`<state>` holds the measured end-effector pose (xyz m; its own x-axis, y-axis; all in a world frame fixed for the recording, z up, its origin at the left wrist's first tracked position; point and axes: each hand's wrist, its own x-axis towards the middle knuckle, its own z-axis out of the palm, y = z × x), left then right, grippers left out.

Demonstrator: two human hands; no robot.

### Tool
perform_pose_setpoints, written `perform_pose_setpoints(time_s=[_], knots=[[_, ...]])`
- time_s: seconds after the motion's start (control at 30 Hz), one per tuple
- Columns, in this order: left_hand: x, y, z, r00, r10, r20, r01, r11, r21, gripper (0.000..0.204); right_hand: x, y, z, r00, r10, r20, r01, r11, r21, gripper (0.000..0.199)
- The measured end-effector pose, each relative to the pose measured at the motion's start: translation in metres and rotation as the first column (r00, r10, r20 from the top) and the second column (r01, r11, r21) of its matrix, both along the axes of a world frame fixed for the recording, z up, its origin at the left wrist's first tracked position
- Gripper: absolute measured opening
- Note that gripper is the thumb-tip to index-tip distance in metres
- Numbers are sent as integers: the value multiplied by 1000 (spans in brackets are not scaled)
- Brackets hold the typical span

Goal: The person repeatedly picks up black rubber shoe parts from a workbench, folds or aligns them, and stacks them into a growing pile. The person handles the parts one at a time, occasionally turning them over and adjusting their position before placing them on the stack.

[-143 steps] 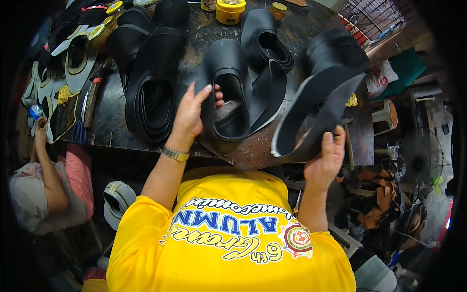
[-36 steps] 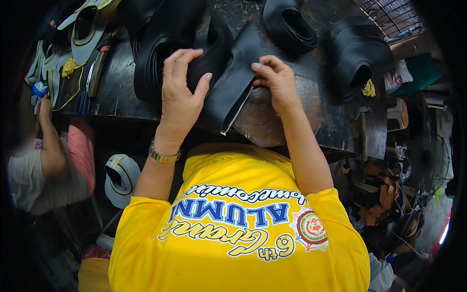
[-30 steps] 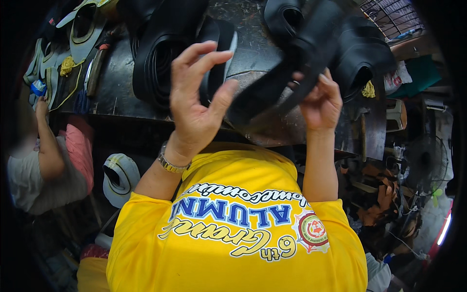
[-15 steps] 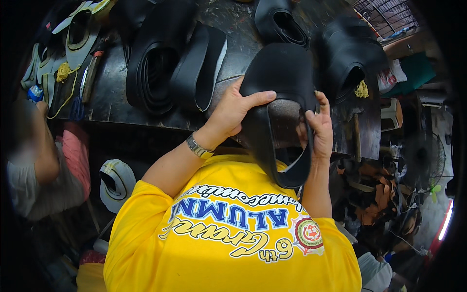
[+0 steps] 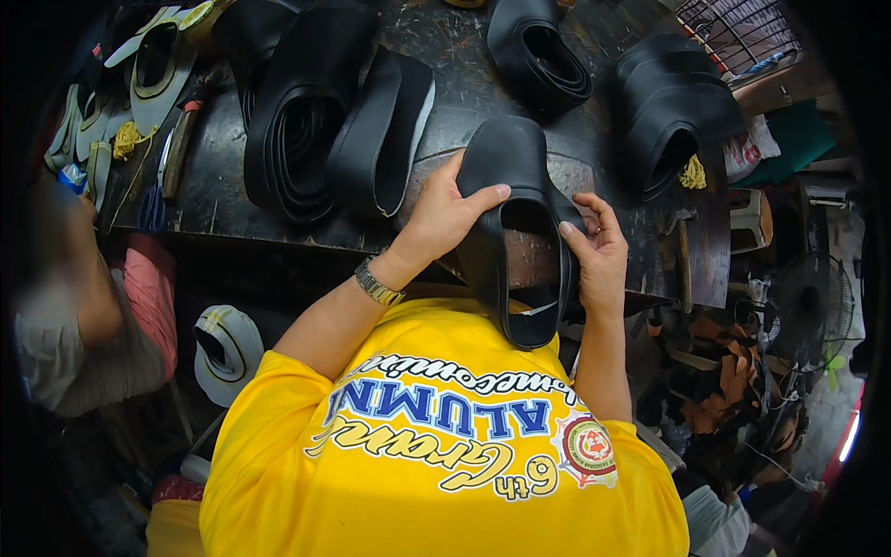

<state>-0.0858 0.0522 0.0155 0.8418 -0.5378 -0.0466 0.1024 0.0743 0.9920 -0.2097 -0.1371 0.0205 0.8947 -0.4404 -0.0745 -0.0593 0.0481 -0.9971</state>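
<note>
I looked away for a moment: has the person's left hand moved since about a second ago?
Yes, to the right: the left hand was close by the stack of nested black uppers and now grips a black shoe upper farther right.

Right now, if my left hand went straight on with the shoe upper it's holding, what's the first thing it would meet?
Beyond the held shoe upper, your left hand seems lined up with the looped black upper farther across the table, though height is unclear, so it might pass over it.

On table (image 5: pixel 209 195): nested uppers (image 5: pixel 320 56) left of shoe upper (image 5: pixel 506 158), stack (image 5: pixel 673 102) right (thread bundle (image 5: pixel 692 173) beside stack).
</note>
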Motion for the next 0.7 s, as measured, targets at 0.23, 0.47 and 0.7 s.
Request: perform_pose_setpoints(time_s=[0.23,0.47,0.7], knots=[[13,-25,19,994,62,91,-44,982,-186,41,24,-19,19,986,-88,140,124,954,-275,35],[128,-119,26,954,274,-121,-300,869,-394,44,166,-99,25,924,-85,374,224,911,-346,29],[196,-164,-14,761,630,153,-630,775,-57,38,258,-145,-9,944,-314,101,312,753,-579,29]])
